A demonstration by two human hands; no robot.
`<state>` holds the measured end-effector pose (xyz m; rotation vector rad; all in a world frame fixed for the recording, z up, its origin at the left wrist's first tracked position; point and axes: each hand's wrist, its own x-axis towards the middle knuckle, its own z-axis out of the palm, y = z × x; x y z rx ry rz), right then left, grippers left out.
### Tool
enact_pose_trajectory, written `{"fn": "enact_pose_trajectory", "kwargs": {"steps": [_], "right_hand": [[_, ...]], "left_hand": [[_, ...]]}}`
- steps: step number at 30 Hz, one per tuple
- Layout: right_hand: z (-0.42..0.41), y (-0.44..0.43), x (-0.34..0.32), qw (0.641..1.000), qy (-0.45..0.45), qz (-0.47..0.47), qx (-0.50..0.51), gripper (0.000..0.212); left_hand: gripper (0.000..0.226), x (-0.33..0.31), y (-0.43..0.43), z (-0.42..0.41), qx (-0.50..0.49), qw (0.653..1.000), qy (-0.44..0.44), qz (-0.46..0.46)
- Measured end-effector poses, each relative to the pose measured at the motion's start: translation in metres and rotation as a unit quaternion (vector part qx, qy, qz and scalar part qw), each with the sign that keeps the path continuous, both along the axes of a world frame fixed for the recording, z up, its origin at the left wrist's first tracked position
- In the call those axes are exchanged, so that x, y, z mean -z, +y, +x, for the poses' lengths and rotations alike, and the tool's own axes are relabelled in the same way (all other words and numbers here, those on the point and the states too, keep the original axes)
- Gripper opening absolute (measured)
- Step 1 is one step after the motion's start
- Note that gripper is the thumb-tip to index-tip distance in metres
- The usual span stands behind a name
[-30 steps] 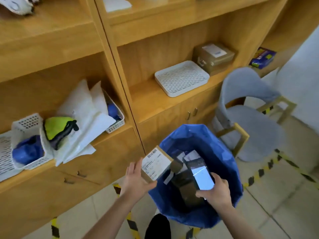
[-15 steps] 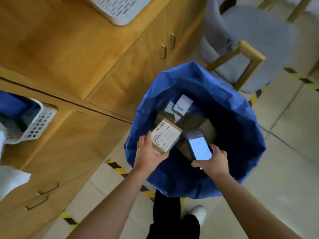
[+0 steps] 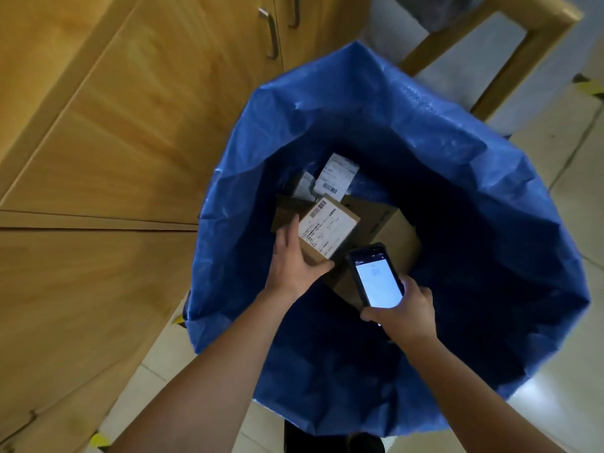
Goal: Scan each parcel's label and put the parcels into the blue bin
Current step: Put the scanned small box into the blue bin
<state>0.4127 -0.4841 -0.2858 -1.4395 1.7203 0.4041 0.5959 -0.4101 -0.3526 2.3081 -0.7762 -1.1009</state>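
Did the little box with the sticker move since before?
Yes. The left hand has carried the small labelled parcel from beside the blue bin's near rim in over its opening, down toward the boxes inside.

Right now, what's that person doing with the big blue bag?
The person is putting parcels into the blue bin. The left hand holds a small cardboard parcel, label up, down inside the bin's mouth. The right hand grips a lit-up phone-like scanner beside it. More labelled boxes already lie at the bottom.
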Motion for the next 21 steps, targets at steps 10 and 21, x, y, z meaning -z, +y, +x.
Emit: {"fn": "enact_pose_trajectory", "kwargs": {"steps": [10,21], "right_hand": [[-0.009,-0.004,-0.045,0.999,-0.033,-0.007,-0.011,0.097],[-0.056,0.002,-0.164,0.990,-0.114,-0.085,0.026,0.096]], "left_hand": [[0.116,-0.040,-0.010,0.002,0.139,0.988,-0.016,0.070],[0.082,-0.167,-0.019,-0.025,0.198,0.979,-0.045,0.022]]}}
